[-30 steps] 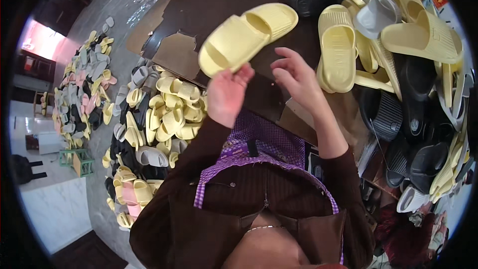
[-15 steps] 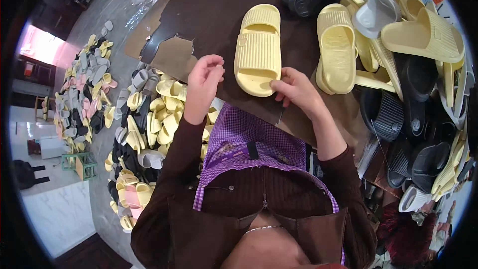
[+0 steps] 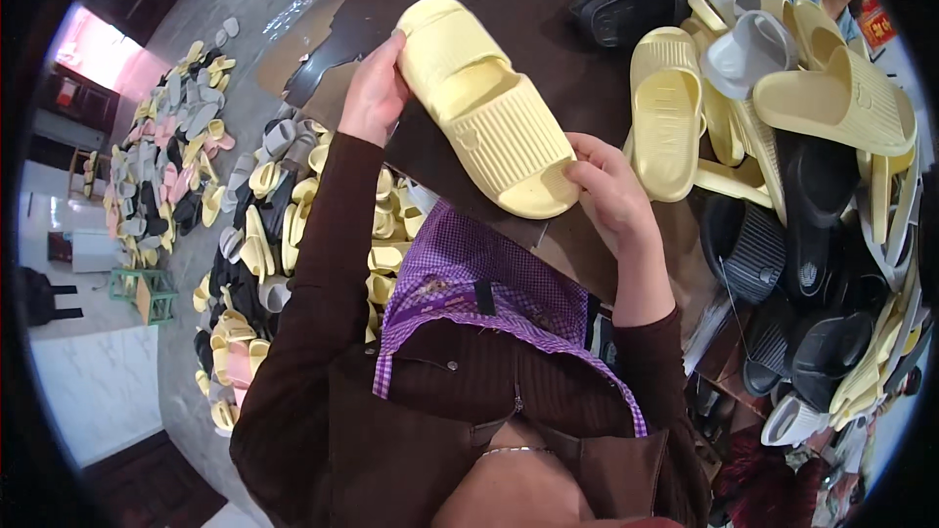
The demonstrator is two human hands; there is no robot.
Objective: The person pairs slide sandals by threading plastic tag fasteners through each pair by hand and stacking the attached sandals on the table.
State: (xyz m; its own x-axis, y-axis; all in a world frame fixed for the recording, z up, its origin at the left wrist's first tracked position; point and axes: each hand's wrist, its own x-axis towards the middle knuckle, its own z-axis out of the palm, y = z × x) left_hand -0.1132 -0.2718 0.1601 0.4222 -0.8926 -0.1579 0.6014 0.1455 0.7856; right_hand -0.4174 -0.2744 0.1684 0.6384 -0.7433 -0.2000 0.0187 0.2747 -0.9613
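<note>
1. While both hands hold it above the dark brown surface, the pale yellow slide sandal lies at a slant, toe far and left, heel near and right, its ribbed footbed facing up.
2. The left hand closes its fingers around the toe strap; the right hand pinches the heel edge between thumb and fingers.
3. Half a second ago the sandal lay straight, pointing away; now it is turned on a diagonal and its heel drawn nearer, which reads as the piece being rotated for a look along its footbed.
4. To the right, yellow, grey and black sandals are piled; a black sandal lies far on the surface.
5. Down on the left, the floor carries heaps of sandals.
</note>
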